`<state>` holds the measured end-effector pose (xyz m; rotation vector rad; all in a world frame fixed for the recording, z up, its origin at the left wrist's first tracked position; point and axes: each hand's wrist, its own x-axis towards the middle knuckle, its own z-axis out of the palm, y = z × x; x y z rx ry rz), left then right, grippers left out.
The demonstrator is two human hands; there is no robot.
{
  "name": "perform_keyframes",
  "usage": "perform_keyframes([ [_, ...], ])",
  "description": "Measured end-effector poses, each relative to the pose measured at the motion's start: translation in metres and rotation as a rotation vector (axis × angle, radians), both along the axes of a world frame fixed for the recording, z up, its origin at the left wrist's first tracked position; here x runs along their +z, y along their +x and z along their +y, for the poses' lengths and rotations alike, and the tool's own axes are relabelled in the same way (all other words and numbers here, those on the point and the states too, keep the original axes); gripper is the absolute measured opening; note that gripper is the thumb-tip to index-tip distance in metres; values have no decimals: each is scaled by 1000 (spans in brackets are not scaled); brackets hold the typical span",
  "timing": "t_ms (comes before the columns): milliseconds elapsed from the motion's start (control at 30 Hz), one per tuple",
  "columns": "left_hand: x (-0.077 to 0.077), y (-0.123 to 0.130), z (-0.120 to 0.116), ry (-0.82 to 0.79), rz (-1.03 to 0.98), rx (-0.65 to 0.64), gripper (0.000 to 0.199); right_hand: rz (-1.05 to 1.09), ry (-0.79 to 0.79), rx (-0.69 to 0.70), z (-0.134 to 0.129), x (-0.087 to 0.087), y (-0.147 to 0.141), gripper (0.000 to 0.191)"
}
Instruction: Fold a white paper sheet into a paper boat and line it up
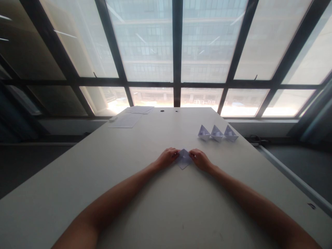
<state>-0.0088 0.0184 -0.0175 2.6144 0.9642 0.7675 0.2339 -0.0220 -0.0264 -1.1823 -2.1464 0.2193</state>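
Observation:
A small folded white paper diamond (183,159) lies on the white table (166,207) in front of me. At its left corner, my left hand (169,157) is closed with the fingers pinching the paper's edge. My right hand (200,159) grips the opposite corner in the same way. The fingertips partly cover both side corners of the paper. Beyond my right hand, three folded paper boats stand in a row: a left one (203,132), a middle one (216,133) and a right one (230,133).
Flat paper sheets (126,121) lie at the table's far left, some overlapping. Two dark round spots, one a hole (162,111), sit near the far edge. A small dark mark (311,206) is by the right edge. Large windows (147,41) rise behind the table.

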Motion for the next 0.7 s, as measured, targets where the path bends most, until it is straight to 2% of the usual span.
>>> perform_keyframes([
  [267, 0, -2, 2, -40, -39, 109, 29, 18, -58, -109, 2, -2, 1, 26],
  [700, 5, -3, 0, -44, -17, 208, 29, 2, -72, -151, 2, -3, 1, 29],
])
